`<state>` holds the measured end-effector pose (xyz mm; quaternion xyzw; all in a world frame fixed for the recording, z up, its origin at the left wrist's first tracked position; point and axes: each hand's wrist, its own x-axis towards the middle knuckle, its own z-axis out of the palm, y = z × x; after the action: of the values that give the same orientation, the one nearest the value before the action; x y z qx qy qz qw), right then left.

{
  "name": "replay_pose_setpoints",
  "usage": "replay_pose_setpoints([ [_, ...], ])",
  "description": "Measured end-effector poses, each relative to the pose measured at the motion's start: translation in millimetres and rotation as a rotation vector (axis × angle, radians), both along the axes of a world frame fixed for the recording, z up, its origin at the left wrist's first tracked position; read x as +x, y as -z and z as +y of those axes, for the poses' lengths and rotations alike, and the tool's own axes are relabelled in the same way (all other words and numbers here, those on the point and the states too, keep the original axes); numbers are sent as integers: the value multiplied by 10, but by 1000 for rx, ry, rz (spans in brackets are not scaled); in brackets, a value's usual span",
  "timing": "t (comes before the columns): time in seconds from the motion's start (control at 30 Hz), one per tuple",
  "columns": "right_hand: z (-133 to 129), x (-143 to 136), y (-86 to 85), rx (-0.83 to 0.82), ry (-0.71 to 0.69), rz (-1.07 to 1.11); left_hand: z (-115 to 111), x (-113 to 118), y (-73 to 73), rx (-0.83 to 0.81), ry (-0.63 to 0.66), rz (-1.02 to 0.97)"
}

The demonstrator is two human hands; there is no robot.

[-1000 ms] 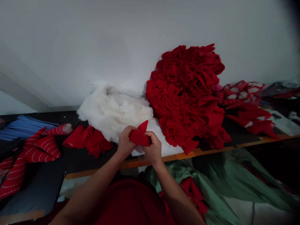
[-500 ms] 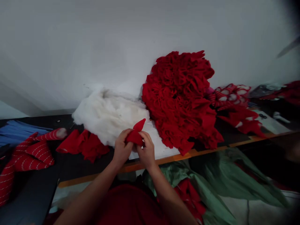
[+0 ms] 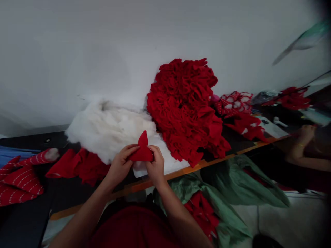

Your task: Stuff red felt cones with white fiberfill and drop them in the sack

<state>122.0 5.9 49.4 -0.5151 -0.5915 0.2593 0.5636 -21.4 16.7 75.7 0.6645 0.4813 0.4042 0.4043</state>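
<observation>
Between my two hands is a small red fabric piece (image 3: pixel 142 151) with a pointed tip standing up and a wider lower edge. My left hand (image 3: pixel 121 164) pinches its left end, and my right hand (image 3: pixel 156 164) grips its right end, thumbs toward me. Just behind lies a heap of white stuffing (image 3: pixel 106 127). To the right of it rises a tall pile of red fabric pieces (image 3: pixel 183 106). A few crumpled red pieces (image 3: pixel 82 165) rest left of my hands. White paper (image 3: pixel 170 167) lies under and beyond my right hand.
Red striped fabric shapes (image 3: pixel 23 179) and blue strips (image 3: pixel 15 155) are on the left. More striped pieces (image 3: pixel 235 103) and scissors (image 3: pixel 265 121) lie to the right. Green sacks (image 3: pixel 232 182) hang below the table edge (image 3: pixel 207 164). At far right is another person's arm (image 3: pixel 301 151).
My hands have spread apart, and the red fabric piece now shows wider between them, its tip pointing straighter up. The view has turned right, bringing another person's arm into sight.
</observation>
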Motion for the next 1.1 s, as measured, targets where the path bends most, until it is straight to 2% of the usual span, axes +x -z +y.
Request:
replay_pose_setpoints([
  [0.23, -73, -93, 17, -53, -51, 60, -78, 107, 135, 123, -198, -70],
  [0.43, 49, -59, 76, -126, 89, 60, 22, 45, 183, 305, -418, 98],
  [0.53, 104, -52, 59, -149, 91, 62, 19, 38, 183, 195, -392, 37],
  [0.63, 101, -55, 26, -167, 78, 60, -50, 57, 172, -43, -289, -181],
  [0.7, 72, -52, 0, -188, 17, 86, -100, 66, 160, -149, -223, -271],
  [0.77, 34, -47, -18, -208, -118, 135, -130, 66, 156, -162, -216, -269],
  [0.87, -10, -48, -6, -212, -267, 153, -112, 51, 186, -23, -286, -112],
  [0.93, -17, -61, 28, -217, -230, 108, -66, 35, 226, 89, -361, 37],
  [1.0, -5, -75, 65, -234, -128, 77, -10, 17, 255, 118, -452, 101],
  [1.03, 6, -80, 78, -246, -83, 78, 13, 10, 259, 94, -476, 85],
  [1.1, 33, -81, 89, -263, -15, 98, 30, 5, 243, -5, -444, -38],
])
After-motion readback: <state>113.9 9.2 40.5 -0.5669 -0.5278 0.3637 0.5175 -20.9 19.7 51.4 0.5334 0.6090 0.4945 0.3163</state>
